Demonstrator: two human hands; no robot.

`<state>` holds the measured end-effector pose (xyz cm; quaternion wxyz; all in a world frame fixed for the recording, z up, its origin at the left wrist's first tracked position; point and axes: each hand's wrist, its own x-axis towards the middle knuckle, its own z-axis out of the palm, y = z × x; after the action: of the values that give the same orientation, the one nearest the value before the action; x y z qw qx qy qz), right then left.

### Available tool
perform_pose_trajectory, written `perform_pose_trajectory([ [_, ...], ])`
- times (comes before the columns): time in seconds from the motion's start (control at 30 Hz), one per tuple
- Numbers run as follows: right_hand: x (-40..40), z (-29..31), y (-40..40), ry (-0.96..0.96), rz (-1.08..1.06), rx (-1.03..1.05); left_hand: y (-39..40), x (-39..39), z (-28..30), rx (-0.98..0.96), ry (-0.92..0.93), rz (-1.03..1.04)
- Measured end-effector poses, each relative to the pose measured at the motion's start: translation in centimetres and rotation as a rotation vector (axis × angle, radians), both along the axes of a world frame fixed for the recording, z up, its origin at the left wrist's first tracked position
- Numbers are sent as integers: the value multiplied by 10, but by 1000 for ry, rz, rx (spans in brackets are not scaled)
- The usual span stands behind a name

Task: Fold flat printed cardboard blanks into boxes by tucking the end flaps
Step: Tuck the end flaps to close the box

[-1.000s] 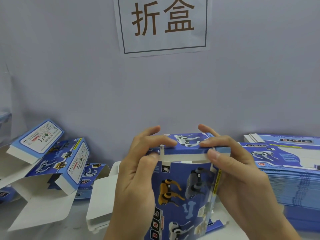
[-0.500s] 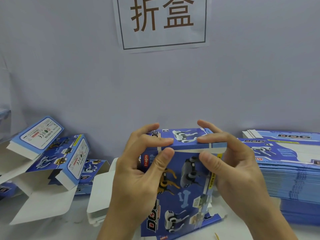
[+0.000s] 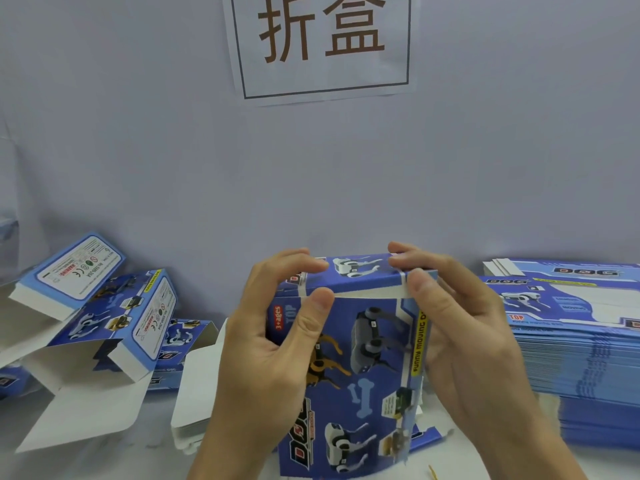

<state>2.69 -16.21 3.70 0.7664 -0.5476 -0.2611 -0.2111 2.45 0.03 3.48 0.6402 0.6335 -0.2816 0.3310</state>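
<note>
1. Two hands hold one upright blue box at lower centre of the frame, standing on the white counter.
2. Left hand: its grip is curled round the box's upper left corner, thumb on the front face, fingers over the top flap.
3. Right hand: its grip is curled round the upper right corner, thumb pressing the flap's white front edge, fingers on top.
4. Stack of flat blanks lies at right of the frame, just beside the right hand.
5. Folded boxes lie tumbled at left.
6. Paper sign hangs on the wall, upper centre.
</note>
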Motion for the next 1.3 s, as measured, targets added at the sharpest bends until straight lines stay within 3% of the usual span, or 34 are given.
perform_pose_trajectory([
  [0.33, 3, -10, -7, 10, 99, 14, 3, 4, -3, -13, 4, -45],
  [0.43, 4, -11, -5, -42, 19, -63, 5, 6, -3, -10, 5, -25],
  [0.63, 5, -9, -3, -116, -75, 49, 2, 4, -2, 27, -16, 19],
  [0.83, 10, -14, 13, -275, -306, 3, -1, 4, -2, -50, 24, -12],
  [1.3, 10, -17, 10, -255, -274, 22, 1, 1, -2, -24, 59, 7],
])
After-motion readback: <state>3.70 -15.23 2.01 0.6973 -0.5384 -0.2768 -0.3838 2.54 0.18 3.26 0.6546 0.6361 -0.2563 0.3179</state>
